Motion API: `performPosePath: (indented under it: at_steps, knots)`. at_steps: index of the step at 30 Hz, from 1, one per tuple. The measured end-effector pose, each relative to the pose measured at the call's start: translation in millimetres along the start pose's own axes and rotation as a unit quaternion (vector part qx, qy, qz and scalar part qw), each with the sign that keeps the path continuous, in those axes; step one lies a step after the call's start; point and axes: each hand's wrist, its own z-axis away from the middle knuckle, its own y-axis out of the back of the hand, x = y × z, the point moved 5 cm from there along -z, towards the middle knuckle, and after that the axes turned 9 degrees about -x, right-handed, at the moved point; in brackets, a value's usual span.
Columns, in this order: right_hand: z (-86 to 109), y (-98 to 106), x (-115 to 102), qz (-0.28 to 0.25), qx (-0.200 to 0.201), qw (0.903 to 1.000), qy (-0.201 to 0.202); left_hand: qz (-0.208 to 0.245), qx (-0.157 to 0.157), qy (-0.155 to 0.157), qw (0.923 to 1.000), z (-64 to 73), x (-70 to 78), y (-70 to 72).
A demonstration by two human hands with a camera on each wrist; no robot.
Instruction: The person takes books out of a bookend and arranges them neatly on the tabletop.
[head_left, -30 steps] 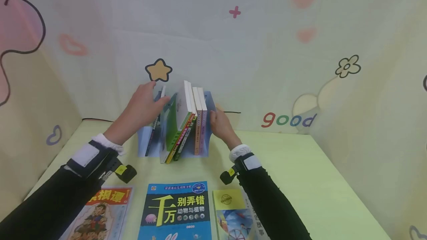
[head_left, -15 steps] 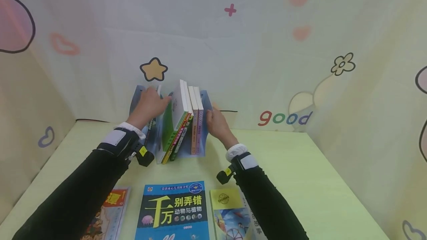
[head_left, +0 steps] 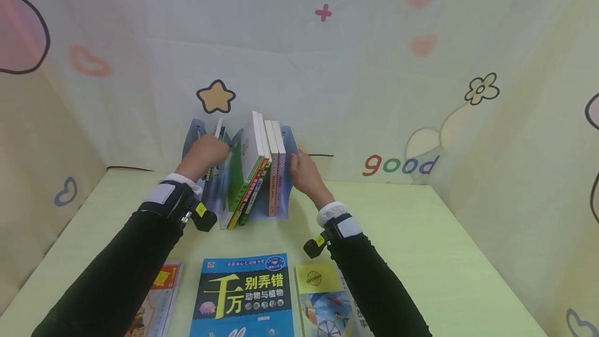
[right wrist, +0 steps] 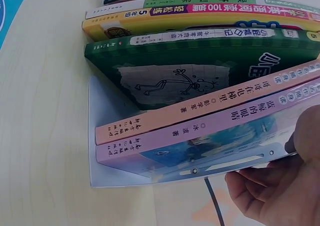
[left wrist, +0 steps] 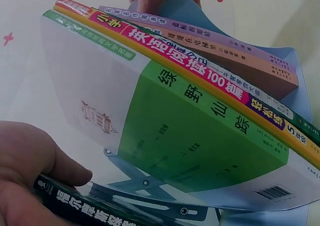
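Observation:
A blue book rack [head_left: 292, 142] stands at the back of the table, several books upright or leaning in it. My left hand [head_left: 206, 152] is in its left part and grips a dark book [left wrist: 85, 203] with white lettering, thumb on one side and fingers on the other. My right hand [right wrist: 280, 186] holds the rack's right side panel, fingers on the outside. Between the hands lean a green-and-white book [left wrist: 200, 141], a yellow-edged book [left wrist: 200, 70] and a dark green book [right wrist: 175, 70]. A peach-spined book [right wrist: 200, 109] and a purple-spined one [right wrist: 210, 127] stand against the right panel.
In front of the rack lie a blue book [head_left: 243, 295], a yellow-topped book [head_left: 323, 295] and a red-topped book [head_left: 161, 295], partly under the left sleeve. A patterned cloth [head_left: 299, 66] hangs behind the pale table [head_left: 421, 254].
The left hand has come down from above the rack onto the dark book in its left part. The right hand has stayed on the right panel. The head view shifted slightly.

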Motion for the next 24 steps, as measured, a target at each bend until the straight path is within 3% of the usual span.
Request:
performPosePath:
  at_steps: [11, 24]
  knots:
    - [1.4, -0.9, -3.8, -0.003, 0.001, 1.0000, 0.002, 0.051, 0.010, 0.001, 0.9987, 11.8, -11.2, 4.6]
    - [-0.2, -0.4, -1.9, -0.003, 0.004, 1.0000, 0.008, 0.042, 0.025, -0.025, 0.9985, 32.6, -10.0, -4.9]
